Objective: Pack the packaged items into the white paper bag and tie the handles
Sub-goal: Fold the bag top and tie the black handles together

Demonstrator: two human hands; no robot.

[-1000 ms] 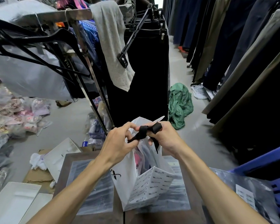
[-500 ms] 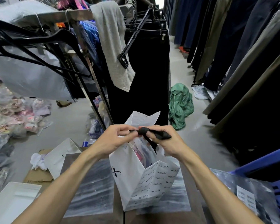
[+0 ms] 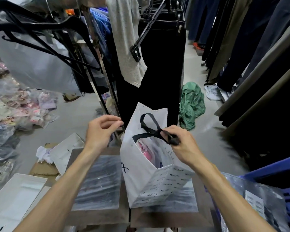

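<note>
The white paper bag (image 3: pixel 141 173) stands upright on the brown table (image 3: pixel 99 216) in front of me. Its black ribbon handles (image 3: pixel 149 129) are crossed into a knot with one loop standing above the bag's mouth. My right hand (image 3: pixel 182 146) pinches the ribbon's end just right of the knot. My left hand (image 3: pixel 102 131) is off the bag to the left, thumb and forefinger pinched together with nothing visible in them. Packaged items (image 3: pixel 145 148), one pink in clear plastic, show inside the bag's open top.
Flat plastic-wrapped packages (image 3: pixel 99 181) lie on the table under and beside the bag. White boxes (image 3: pixel 15 200) sit at the left, a blue crate (image 3: pixel 288 190) at the right. A clothes rack (image 3: pixel 107 72) with hangers stands close behind. A green cloth (image 3: pixel 191 104) lies on the floor.
My left hand has let go of the ribbon and moved away to the left. My right hand pulled the ribbon's end rightward, and a loop now stands above the knot.
</note>
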